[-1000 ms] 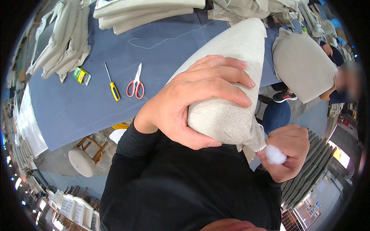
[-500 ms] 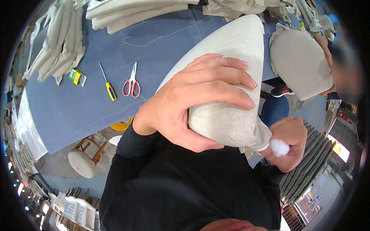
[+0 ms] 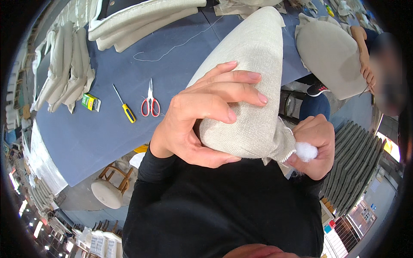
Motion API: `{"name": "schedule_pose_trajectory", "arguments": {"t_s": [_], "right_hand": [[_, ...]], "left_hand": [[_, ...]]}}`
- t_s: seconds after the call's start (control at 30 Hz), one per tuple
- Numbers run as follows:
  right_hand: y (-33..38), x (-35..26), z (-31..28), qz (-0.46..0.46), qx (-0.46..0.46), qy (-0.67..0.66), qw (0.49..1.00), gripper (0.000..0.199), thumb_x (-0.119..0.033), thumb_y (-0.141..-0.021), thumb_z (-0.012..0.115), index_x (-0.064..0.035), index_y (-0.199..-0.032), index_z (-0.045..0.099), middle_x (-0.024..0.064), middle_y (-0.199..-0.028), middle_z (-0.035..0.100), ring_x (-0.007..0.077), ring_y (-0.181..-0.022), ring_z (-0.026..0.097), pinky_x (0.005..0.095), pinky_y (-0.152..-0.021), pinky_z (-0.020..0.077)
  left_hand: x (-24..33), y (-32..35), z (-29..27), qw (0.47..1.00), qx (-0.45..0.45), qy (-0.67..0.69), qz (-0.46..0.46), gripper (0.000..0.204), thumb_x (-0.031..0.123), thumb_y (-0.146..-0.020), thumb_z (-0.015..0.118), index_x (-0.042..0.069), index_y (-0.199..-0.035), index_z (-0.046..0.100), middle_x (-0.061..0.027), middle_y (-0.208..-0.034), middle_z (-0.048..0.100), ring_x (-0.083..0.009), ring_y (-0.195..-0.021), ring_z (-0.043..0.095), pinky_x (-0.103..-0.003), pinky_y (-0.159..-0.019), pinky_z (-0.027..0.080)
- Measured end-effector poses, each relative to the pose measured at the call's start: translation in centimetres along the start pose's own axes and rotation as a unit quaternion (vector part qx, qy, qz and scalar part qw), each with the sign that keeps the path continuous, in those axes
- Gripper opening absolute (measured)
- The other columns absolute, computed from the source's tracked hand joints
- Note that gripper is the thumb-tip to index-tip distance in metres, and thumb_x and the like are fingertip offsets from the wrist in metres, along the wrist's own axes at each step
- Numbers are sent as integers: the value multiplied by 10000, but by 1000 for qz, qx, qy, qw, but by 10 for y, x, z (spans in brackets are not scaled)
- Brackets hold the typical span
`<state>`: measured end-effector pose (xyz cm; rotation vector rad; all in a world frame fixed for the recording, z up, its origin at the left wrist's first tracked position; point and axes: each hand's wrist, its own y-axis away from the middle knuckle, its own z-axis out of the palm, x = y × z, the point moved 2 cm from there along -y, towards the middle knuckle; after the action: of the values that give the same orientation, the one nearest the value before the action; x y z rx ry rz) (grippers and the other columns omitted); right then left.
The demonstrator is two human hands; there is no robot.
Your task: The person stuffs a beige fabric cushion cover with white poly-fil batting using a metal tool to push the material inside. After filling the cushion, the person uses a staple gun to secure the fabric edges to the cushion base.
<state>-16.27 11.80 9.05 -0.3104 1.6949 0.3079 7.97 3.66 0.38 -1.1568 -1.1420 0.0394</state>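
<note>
A beige fabric-covered cushion (image 3: 251, 56) stands tilted in front of my chest, its narrow end pointing up and away. My left hand (image 3: 206, 116) grips its lower left part, thumb underneath and fingers spread over the top face. At the cushion's lower right corner, loose cloth bunches up with a frayed edge. There my right hand (image 3: 316, 144) is closed on a tuft of white stuffing (image 3: 306, 152), right against that cloth edge. Part of the right fingers is hidden behind the tuft and the cloth.
Scissors with red handles (image 3: 150, 105), a yellow-handled screwdriver (image 3: 128, 112) and a small green-yellow box (image 3: 91, 102) lie on the blue table (image 3: 107, 142). Stacked beige covers (image 3: 146, 21) sit behind. At right, a person handles another cushion (image 3: 329, 56). A stool (image 3: 107, 193) stands below left.
The cushion and both my hands have shifted slightly left in view. My left fingers have slid a little and are more bent. The other person's hand now shows at their cushion's edge.
</note>
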Motion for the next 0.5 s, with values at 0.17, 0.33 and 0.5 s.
{"name": "schedule_pose_trajectory", "arguments": {"t_s": [0.17,0.33,0.5], "right_hand": [[11,10,-6,0,12,-7,1000,185,-61,-744,862,15,-716,695,98,-564,601,235,-458,602,317,-475,401],[13,28,-35,21,-111,-64,991,196,-93,-812,828,5,-702,698,94,-567,618,239,-451,582,329,-472,404],[20,56,-76,-114,-90,-137,980,220,-180,-897,765,-84,-720,675,46,-608,664,208,-476,580,338,-472,394]], "left_hand": [[-4,2,-1,1000,20,20,6,827,220,-785,933,171,-1381,362,-349,-1290,679,-541,-1335,589,-718,-1215,224],[-3,3,1,996,82,33,4,629,230,-720,936,161,-1246,597,-249,-1303,715,-493,-1319,625,-644,-1185,313],[-4,-3,-5,996,79,28,28,498,258,-757,891,131,-1186,672,-217,-1322,695,-454,-1289,633,-623,-1127,377]]}}
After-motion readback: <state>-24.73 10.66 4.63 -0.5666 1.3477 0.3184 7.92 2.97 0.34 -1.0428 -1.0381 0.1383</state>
